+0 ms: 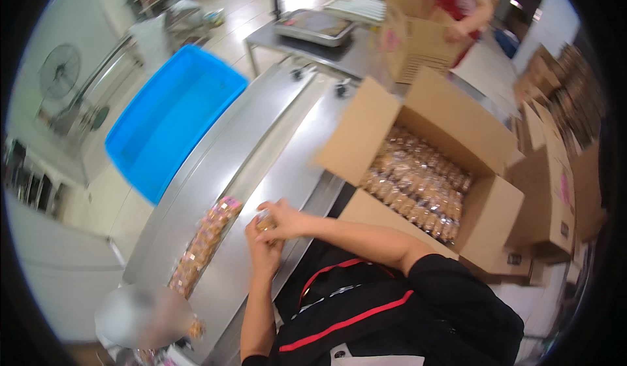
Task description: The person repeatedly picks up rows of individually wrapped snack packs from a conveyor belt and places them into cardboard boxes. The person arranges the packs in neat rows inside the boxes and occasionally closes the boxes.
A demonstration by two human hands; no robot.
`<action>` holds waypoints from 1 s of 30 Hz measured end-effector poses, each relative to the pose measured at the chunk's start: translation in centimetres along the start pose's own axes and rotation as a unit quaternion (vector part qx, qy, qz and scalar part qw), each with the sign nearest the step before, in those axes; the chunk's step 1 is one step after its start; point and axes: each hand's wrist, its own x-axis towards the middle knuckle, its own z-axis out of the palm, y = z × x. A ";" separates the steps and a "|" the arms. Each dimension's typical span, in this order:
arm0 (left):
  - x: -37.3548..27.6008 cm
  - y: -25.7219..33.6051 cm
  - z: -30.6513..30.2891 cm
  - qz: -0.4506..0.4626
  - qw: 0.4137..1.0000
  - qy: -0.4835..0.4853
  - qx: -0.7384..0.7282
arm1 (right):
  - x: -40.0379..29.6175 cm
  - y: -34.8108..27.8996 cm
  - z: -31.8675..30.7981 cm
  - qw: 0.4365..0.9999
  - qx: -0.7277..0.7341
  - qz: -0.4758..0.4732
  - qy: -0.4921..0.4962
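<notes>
Both my hands meet over the metal table (220,287), around a small clear-wrapped brown item (265,220). My left hand (266,248) holds it from the near side, and my right hand (289,223) has its fingers on it from the right. Just left of my hands, a row of similar wrapped items (201,248) lies along the table's channel, some with pink on the wrapping. To the right stands an open cardboard box (362,140) holding many wrapped brown items (416,185) packed in rows.
A blue plastic tub (171,121) stands beyond the table's left edge. A person (147,317) is at the lower left, near more wrapped items. Another person (455,3) handles a cardboard box (426,47) at the far end. More cartons (543,199) stand at the right.
</notes>
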 end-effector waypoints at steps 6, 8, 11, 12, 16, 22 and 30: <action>3.7 2.4 -5.9 0.062 0.988 -0.053 0.130 | 4.0 3.2 -3.7 0.995 0.089 0.003 0.040; 5.0 -0.6 -7.7 0.075 0.945 0.036 0.317 | 6.5 2.4 -4.2 0.991 0.006 -0.021 0.131; 8.2 -1.0 -9.8 -0.022 0.873 -0.004 0.488 | 9.5 0.8 -5.5 0.958 -0.122 -0.068 0.251; 9.1 -1.0 -9.7 -0.027 0.875 -0.034 0.482 | 11.0 1.1 -5.1 0.949 -0.150 -0.059 0.271; 13.3 -0.6 -7.9 -0.043 0.881 -0.142 0.450 | 16.6 3.9 -3.9 0.917 -0.308 -0.014 0.255; 16.4 -3.5 -7.0 -0.064 0.875 -0.160 0.453 | 16.8 -1.3 -2.9 0.965 -0.225 0.099 0.096; 15.6 -4.5 -8.7 -0.050 0.917 -0.115 0.378 | 16.3 -3.3 -5.6 0.948 -0.303 -0.053 -0.081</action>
